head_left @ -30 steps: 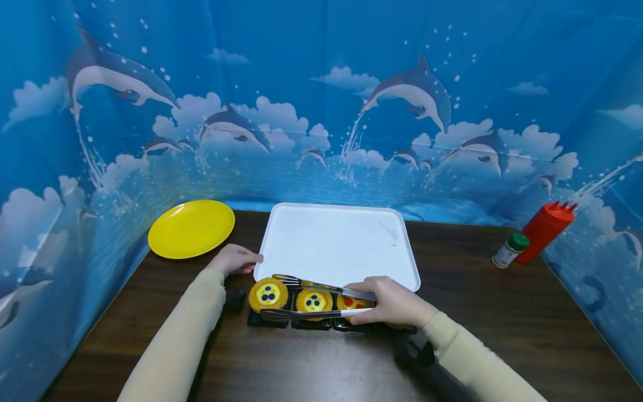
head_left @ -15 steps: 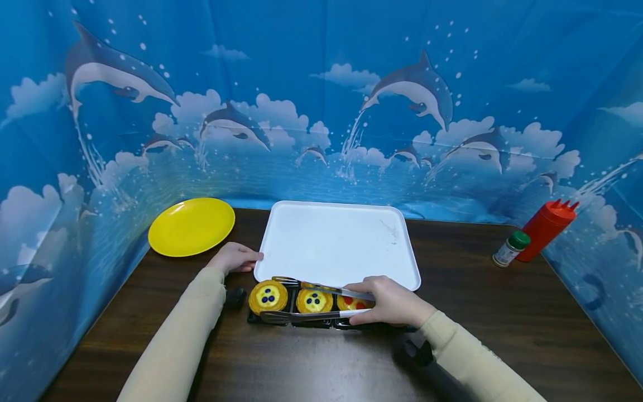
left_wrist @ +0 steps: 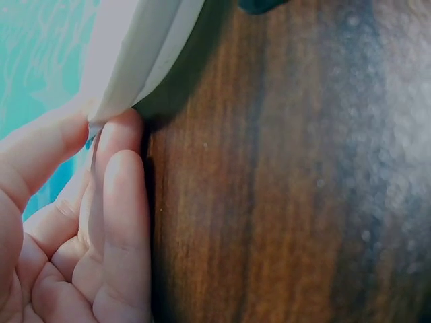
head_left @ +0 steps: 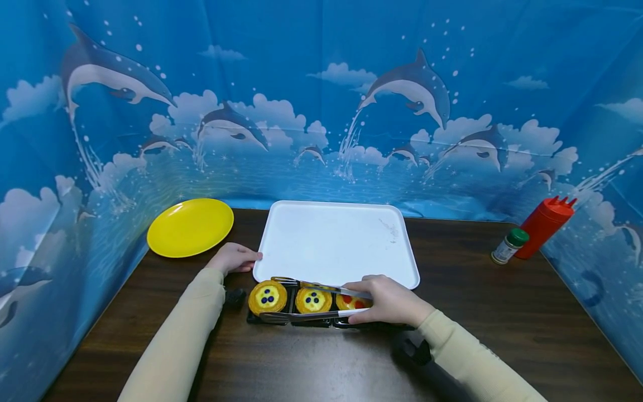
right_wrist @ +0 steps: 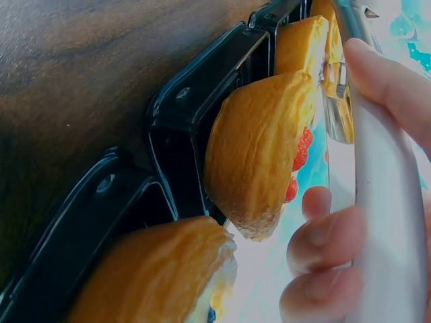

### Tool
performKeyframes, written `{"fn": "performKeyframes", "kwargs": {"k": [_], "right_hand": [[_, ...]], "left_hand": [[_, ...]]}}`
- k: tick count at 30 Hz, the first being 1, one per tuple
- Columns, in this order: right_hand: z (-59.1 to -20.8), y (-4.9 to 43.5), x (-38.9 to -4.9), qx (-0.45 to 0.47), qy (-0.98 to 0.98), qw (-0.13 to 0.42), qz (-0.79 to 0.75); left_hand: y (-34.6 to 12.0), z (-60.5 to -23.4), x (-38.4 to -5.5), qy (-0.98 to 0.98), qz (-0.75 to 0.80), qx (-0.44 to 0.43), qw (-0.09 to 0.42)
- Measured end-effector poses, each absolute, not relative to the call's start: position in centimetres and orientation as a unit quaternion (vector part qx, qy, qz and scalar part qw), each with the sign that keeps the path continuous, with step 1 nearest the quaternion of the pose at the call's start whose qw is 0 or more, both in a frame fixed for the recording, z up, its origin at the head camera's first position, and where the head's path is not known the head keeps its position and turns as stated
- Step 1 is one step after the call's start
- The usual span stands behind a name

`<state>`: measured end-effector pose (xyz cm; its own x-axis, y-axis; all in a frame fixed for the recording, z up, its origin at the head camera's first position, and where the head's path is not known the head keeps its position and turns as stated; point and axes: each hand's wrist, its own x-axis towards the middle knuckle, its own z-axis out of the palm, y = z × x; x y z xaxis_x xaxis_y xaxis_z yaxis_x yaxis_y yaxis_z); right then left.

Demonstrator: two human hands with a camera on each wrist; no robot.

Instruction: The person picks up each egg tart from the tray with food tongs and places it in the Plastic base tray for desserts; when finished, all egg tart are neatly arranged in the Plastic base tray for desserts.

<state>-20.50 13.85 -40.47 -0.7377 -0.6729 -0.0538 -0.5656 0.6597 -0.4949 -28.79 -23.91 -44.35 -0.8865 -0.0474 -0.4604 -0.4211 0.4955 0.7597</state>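
Note:
My left hand (head_left: 233, 258) pinches the near left corner of the white tray (head_left: 334, 240), thumb above and fingertips below the rim (left_wrist: 135, 74). My right hand (head_left: 389, 302) grips metal tongs (head_left: 351, 313) with spread arms, one fork-headed. These arms extend leftward over a black compartment tray (right_wrist: 192, 101) of pastry tarts, in front of the white tray. The left tart (head_left: 268, 297) and middle tart (head_left: 313, 300) carry dark blue berries. The third tart (right_wrist: 259, 148) has red fruit. Another tart (right_wrist: 161, 276), nearest the right wrist camera, is mostly hidden under the right hand in the head view.
A yellow plate (head_left: 191, 228) lies at the back left of the dark wooden table (head_left: 321, 368). Toward the back right stand a green-capped jar (head_left: 509, 246) and a red squeeze bottle (head_left: 546, 228). A dolphin-print curtain (head_left: 321, 100) hangs behind the table.

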Motion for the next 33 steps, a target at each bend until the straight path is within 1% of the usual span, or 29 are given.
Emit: {"fn": "performKeyframes", "kwargs": {"k": [10,22,33], "right_hand": [[-40.6,13.6,-20.2,-0.347,0.907,0.1,-0.216],[-40.0,13.9,-19.8,-0.347,0.908,0.083,-0.22],[-38.9,15.1,-19.4,-0.313,0.915,0.079,-0.244]], "left_hand": [[-23.9,-44.4,-28.7,0.849,0.477,-0.134,0.184],[-24.3,-44.9,-29.4,0.845,0.478,-0.139,0.193],[-24.1,-44.7,-29.2,0.844,0.479,-0.142,0.193]]}}
